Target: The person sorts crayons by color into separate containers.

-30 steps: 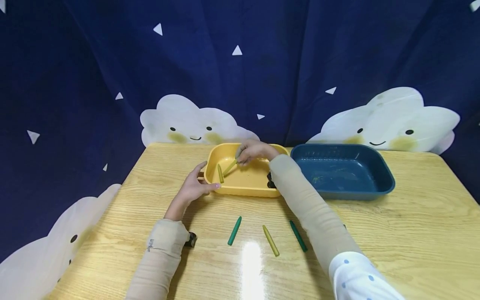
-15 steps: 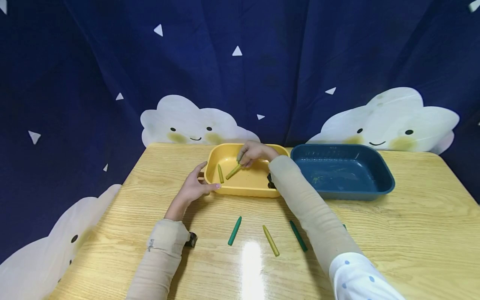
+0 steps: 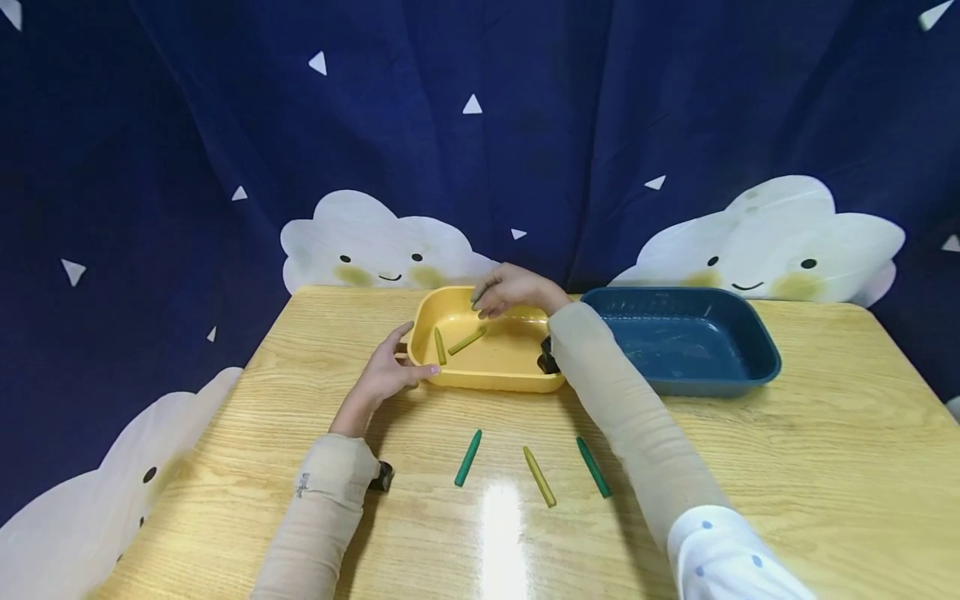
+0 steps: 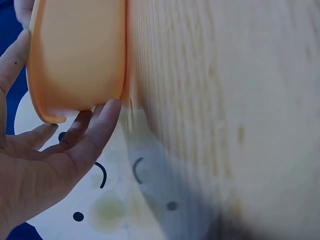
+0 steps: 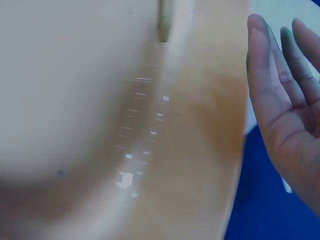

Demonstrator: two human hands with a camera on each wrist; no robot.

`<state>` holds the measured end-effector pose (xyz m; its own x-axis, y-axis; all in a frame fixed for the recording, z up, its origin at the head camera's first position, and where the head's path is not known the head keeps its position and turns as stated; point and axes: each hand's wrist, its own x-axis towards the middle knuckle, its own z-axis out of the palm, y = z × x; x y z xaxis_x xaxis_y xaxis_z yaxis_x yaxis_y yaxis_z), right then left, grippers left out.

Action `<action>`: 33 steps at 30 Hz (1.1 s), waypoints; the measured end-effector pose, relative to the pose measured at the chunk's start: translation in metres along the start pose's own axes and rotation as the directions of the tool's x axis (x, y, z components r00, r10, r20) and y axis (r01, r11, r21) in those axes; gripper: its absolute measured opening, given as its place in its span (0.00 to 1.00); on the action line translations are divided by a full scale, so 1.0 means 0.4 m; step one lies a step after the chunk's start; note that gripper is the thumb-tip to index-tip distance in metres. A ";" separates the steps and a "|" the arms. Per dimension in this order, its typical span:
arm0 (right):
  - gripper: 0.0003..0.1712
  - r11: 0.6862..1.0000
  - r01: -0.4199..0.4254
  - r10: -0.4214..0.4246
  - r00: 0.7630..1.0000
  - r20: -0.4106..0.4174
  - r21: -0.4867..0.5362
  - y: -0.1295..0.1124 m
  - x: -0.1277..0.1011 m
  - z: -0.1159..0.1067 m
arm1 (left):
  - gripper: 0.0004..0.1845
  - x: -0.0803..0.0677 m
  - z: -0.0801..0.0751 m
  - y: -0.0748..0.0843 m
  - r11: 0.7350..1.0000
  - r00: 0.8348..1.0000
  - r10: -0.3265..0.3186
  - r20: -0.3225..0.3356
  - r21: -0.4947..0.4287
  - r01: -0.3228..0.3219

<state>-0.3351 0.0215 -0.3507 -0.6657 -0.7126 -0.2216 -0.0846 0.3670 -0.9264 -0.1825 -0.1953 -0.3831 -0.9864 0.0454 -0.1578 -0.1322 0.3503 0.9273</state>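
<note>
My left hand [image 3: 386, 371] holds the left end of a yellow plastic tray [image 3: 495, 382], its thumb at the front corner. In the left wrist view, the fingers and thumb spread around the end of the tray [image 4: 80, 55]. Inside it lie two olive-yellow crayons, one crayon [image 3: 440, 346] near the left wall and another crayon [image 3: 467, 340] slanting beside it. Just above the tray's back part hovers my right hand [image 3: 517, 287], holding nothing. The right wrist view shows that hand [image 5: 287, 95] with fingers extended, apart from a crayon's end [image 5: 164, 25].
On the wooden table in front of the tray lie a green crayon [image 3: 468, 458], an olive-yellow crayon [image 3: 540, 477] and a dark green crayon [image 3: 593, 467]. A dark blue tray [image 3: 712, 387] stands to the right of the yellow one. Behind hangs a navy cloud-patterned curtain [image 3: 420, 108].
My right hand has let go of the second olive-yellow crayon, which now lies in the yellow tray, and has lifted slightly upward. The left hand has stayed on the tray.
</note>
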 end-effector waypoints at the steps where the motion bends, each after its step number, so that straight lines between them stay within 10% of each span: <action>1: 0.14 1.000 0.013 -0.013 1.000 -0.007 0.006 -0.002 -0.001 -0.003 | 0.49 -0.006 0.000 0.010 1.000 1.000 0.000 0.007 -0.006 0.000; 12: 0.21 0.998 0.057 -0.057 0.998 -0.030 0.014 -0.077 -0.050 -0.013 | 0.48 -0.031 -0.009 0.046 1.000 1.000 -0.005 0.020 -0.007 0.005; 33: 0.20 0.980 0.198 -0.198 0.980 -0.031 -0.003 -0.079 -0.252 -0.005 | 0.49 0.000 -0.001 -0.011 0.999 1.000 0.026 0.009 0.025 -0.026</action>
<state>-0.2670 0.0829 -0.2985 -0.6584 -0.7523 -0.0241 -0.2167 0.2201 -0.9511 -0.1820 -0.1972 -0.3871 -0.9886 0.0633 -0.1366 -0.1036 0.3725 0.9222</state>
